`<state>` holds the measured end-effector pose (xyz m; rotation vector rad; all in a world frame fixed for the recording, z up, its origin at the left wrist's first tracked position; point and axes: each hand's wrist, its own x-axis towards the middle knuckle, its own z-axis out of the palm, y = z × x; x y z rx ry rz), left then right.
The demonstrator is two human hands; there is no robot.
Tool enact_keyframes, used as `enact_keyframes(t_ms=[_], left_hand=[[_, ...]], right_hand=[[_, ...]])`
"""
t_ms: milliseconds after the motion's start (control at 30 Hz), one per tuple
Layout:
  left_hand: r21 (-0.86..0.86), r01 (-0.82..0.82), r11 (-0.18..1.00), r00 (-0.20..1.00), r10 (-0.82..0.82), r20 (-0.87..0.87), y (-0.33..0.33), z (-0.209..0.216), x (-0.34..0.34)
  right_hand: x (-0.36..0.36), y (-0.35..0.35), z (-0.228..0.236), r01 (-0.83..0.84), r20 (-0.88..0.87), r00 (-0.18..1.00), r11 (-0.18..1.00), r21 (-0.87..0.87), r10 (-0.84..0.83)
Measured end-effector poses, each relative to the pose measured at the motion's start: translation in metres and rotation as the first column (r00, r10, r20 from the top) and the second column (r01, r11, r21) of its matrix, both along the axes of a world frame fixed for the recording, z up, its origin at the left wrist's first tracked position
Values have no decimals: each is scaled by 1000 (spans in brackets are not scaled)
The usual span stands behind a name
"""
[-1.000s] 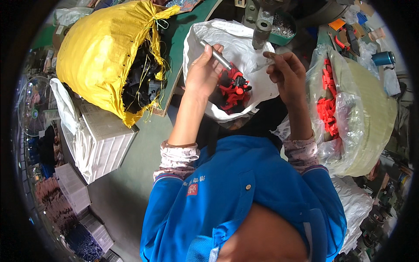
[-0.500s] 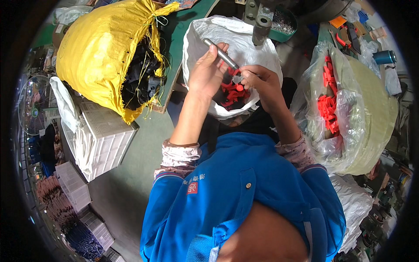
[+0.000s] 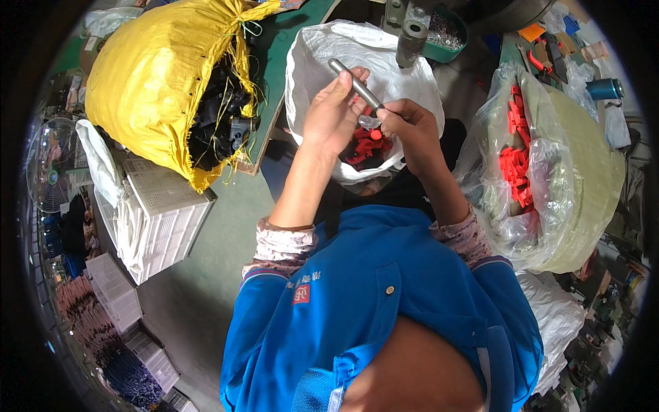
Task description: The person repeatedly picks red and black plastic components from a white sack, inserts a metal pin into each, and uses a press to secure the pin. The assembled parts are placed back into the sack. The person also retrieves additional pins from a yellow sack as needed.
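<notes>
Over a white woven sack (image 3: 309, 51), my left hand (image 3: 331, 113) is closed round a smooth grey metal rod (image 3: 358, 85), thumb on its upper side. The rod slants down to the right. At its lower end my right hand (image 3: 415, 130) pinches with thumb and forefinger. A small piece of clear plastic (image 3: 369, 121) shows just below the rod, between the hands; whether a finger holds it I cannot tell. Red plastic parts (image 3: 371, 145) lie inside the sack beneath my hands.
On the left, a yellow sack (image 3: 151, 82) spills black parts (image 3: 223, 117) at a green table's edge (image 3: 274, 103). White crates (image 3: 168, 213) stand below. A machine post (image 3: 412, 41) and green tray (image 3: 446, 41) sit ahead; a clear-lined bag (image 3: 583, 178) of red parts is right.
The right fingers have moved up onto the rod's lower end. The clear plastic now shows lower, beside the fingertips. The rod has shifted slightly right with the left hand.
</notes>
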<state>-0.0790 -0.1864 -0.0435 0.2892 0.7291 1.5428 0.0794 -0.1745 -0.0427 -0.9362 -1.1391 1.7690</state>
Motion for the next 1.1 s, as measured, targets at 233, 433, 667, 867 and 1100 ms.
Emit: enact_keyframes(t_ms=[233, 433, 667, 867, 1100], left_hand=[[-35, -15, 999, 1000, 15, 5, 2, -6, 2], [-20, -65, 998, 998, 64, -17, 0, 0, 7], [90, -119, 989, 827, 149, -542, -3, 26, 13], [181, -120, 976, 598, 216, -772, 10, 24, 24], [405, -87, 910, 107, 413, -905, 59, 53, 43]], right_hand=[[-3, 0, -4, 45, 122, 991, 990, 133, -61], [-3, 1, -9, 35, 155, 986, 981, 189, -65], [7, 0, -14, 29, 175, 983, 987, 156, -57], [23, 4, -25, 54, 218, 972, 985, 163, -89], [55, 16, -34, 46, 201, 975, 974, 220, -92]])
